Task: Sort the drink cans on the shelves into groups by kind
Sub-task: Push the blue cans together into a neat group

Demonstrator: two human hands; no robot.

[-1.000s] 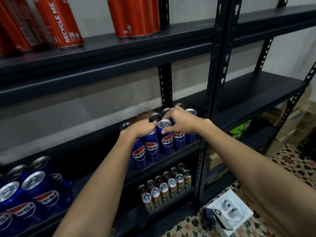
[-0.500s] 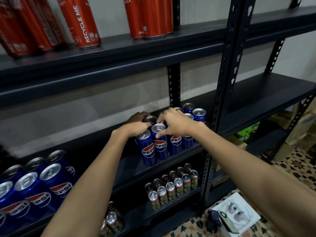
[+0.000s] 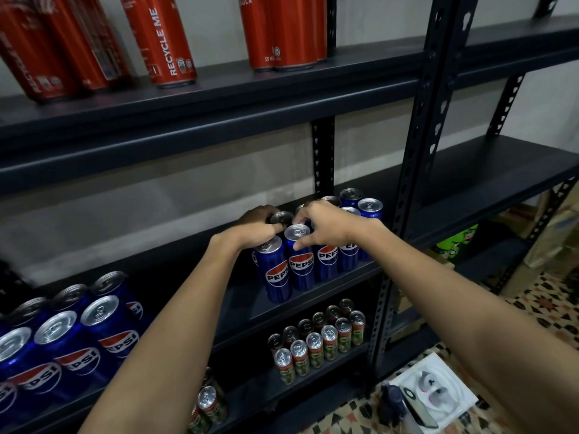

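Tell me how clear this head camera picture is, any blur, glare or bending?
Head view: wide-angle bending bows the black metal shelf upright; red tall cans top left smear slightly; blue Pepsi cans under both hands read sharp; lids glint mildly.

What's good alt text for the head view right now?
A person's left hand and right hand grip the tops of blue Pepsi cans clustered on a dark metal shelf. Red cans stand on the shelf above, small green cans on the one below.
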